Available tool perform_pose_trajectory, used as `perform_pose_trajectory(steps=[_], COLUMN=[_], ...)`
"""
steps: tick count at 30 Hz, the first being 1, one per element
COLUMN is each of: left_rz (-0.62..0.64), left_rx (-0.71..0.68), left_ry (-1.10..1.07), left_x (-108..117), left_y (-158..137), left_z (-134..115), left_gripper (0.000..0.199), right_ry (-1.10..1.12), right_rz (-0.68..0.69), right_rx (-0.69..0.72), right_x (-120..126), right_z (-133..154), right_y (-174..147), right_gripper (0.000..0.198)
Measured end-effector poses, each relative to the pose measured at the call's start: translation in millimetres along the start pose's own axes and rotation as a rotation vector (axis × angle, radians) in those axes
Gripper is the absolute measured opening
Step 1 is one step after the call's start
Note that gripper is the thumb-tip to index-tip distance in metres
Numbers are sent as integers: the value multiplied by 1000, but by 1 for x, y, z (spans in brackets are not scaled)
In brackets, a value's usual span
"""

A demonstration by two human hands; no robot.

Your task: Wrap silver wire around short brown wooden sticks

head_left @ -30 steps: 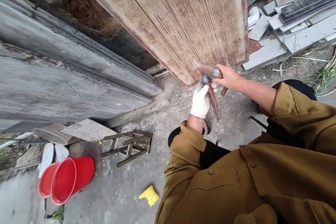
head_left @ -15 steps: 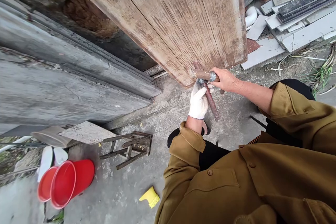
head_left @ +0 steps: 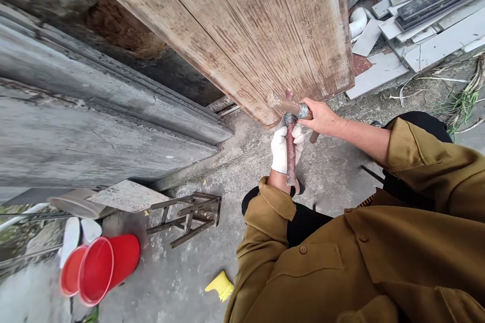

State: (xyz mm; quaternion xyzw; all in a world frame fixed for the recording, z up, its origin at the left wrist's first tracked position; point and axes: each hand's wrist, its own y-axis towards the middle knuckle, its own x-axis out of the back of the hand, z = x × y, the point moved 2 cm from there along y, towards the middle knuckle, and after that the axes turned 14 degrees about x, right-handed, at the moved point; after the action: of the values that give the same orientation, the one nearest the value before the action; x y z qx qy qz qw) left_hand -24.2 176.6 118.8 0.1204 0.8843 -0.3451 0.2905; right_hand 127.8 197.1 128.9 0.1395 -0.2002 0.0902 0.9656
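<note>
My left hand (head_left: 280,150), in a white knit glove, is closed around a reddish-brown stick (head_left: 291,154) that points back toward my body. Silvery wire (head_left: 290,118) is wound around this stick just above the gloved fingers. From the right, my bare right hand (head_left: 325,118) grips a thicker pale-brown stick (head_left: 279,102), with more wire coiled by its fingertips. The two sticks cross each other; whether they are joined is hard to see. A dark stick end (head_left: 314,137) shows below my right hand.
A large plank panel (head_left: 242,25) leans just beyond my hands. Broken tiles and boards (head_left: 420,55) lie at the right. On the left are a small wooden stool (head_left: 193,214), red buckets (head_left: 123,260) and a yellow object (head_left: 220,285) on the concrete.
The reddish-brown stick has swung from a slant to nearly straight toward my body, and my gloved fingers have shifted around it. My right hand keeps its grip. The view has moved slightly.
</note>
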Motion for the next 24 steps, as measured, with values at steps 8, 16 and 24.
perform_pose_trajectory(steps=[8, 16, 24], left_rz=[-98, -333, -314], left_rx=[10, -362, -464], left_ry=[70, 293, 417], left_x=[5, 2, 0], left_y=[8, 3, 4], left_z=[4, 16, 13], left_gripper=[26, 46, 35], right_ry=[-82, 6, 47], right_rz=[-112, -203, -314], right_rx=[-2, -53, -121], right_x=[-3, -6, -8], right_z=[-5, -15, -17], right_y=[4, 8, 13], right_gripper=[26, 26, 22])
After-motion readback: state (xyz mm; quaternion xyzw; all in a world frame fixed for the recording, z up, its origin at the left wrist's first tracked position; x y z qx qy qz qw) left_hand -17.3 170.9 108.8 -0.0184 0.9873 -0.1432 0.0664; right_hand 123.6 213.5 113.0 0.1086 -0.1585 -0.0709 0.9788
